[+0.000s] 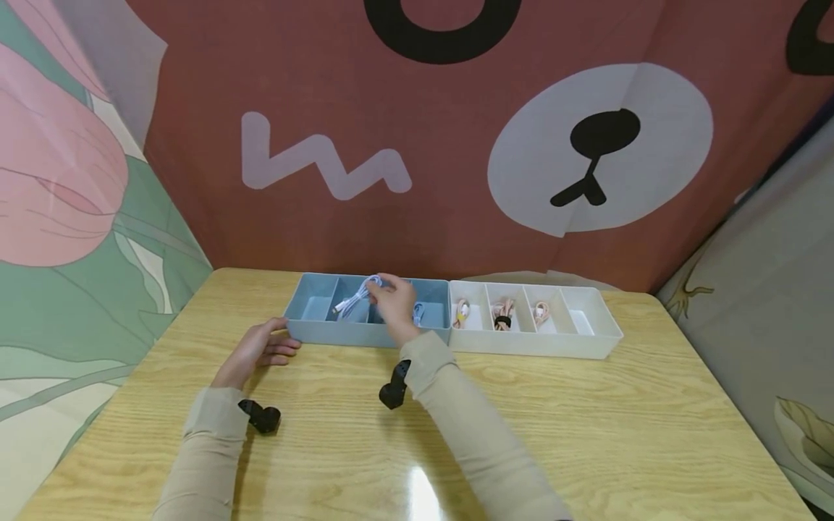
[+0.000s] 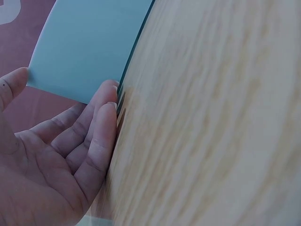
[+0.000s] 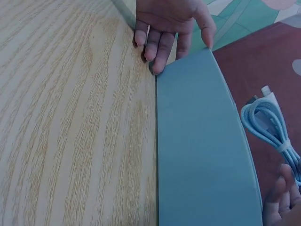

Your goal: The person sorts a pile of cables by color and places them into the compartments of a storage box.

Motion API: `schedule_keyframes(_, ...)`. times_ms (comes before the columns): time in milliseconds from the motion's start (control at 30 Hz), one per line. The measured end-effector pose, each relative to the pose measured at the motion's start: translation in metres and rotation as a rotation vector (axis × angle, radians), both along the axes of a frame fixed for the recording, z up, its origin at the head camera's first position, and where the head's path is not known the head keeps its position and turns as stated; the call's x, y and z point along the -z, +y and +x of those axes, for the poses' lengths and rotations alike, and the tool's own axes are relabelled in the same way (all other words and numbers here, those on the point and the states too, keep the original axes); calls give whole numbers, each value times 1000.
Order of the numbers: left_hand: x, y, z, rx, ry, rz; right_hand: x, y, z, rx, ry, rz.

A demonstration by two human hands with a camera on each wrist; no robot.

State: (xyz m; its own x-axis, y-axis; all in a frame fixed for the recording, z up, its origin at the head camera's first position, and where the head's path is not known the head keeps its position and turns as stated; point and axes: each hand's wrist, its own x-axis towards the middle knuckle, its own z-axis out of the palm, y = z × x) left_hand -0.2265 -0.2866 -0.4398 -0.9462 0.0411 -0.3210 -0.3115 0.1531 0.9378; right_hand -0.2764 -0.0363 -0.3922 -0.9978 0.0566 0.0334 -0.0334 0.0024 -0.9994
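Observation:
My right hand [image 1: 395, 304] pinches a coiled light-blue charging cable [image 1: 352, 298] above the middle compartments of a blue divided box [image 1: 345, 333]. In the right wrist view, the bundled cable [image 3: 268, 117] hangs beyond the box's rim, its white plug pointing up. At the box's left end is my left hand [image 1: 254, 349]. The left wrist view has its thumb [image 2: 18, 82] at the upper corner of the end wall and the fingers [image 2: 101, 136] against the lower corner, resting along the table. Another blue cable [image 1: 418, 312] lies in the box's right-hand compartment, partly behind my right hand.
A white divided box [image 1: 534, 344] stands end to end with the blue one. Pinkish cables lie in several of its compartments, one bundle [image 1: 503, 315] with a black strap. Both boxes sit toward the back of the wooden table [image 1: 586, 434], before a printed cloth [image 1: 449, 217].

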Motion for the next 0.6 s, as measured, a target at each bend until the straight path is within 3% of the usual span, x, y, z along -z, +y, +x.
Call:
schedule_keyframes(200,-3,5,2,-8,-7,-26,4,6,2,-67,-59,-33)
schedule_keyframes(400,-4,4,3,12,14,-24,4,13,6,-80,-42,3)
schedule_keyframes(600,-3,4,3,25,14,-40,3,18,11,-98,-37,-63)
